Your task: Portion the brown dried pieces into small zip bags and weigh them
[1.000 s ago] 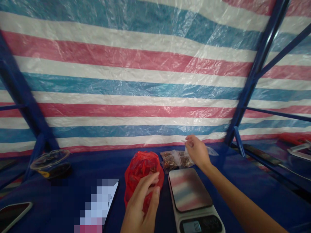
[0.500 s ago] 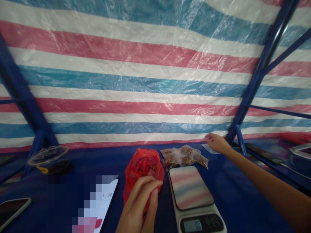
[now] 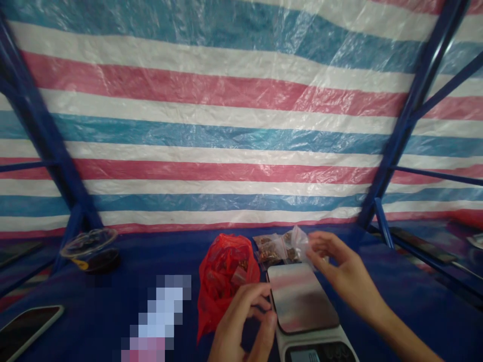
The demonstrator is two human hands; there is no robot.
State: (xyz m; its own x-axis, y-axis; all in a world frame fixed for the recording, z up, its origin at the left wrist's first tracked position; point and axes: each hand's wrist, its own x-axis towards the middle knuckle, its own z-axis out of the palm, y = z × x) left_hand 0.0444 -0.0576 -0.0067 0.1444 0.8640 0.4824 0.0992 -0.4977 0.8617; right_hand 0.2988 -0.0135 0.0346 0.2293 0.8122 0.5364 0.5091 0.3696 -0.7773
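Observation:
My right hand [image 3: 345, 269] hovers over the far end of a digital scale [image 3: 304, 301] and pinches a small empty clear plastic bag [image 3: 302, 240]. My left hand [image 3: 245, 324] is at the scale's near left corner, beside a red plastic bag [image 3: 224, 271] of brown pieces. Its fingers are curled together, and I cannot see what, if anything, is in them. Behind the scale lie several small clear packets [image 3: 272, 247] filled with brown pieces.
Everything sits on a blue-covered table [image 3: 158, 251] against a striped red, white and blue tarp. A black bowl with a clear lid [image 3: 90, 247] stands at the far left. Two phones [image 3: 26, 327] [image 3: 158, 322] lie at the near left. Blue metal frame bars [image 3: 400, 136] rise at both sides.
My right hand reached out to the far right, then came back over the scale with a clear bag. My left hand let go of the red bag and shifted right towards the scale.

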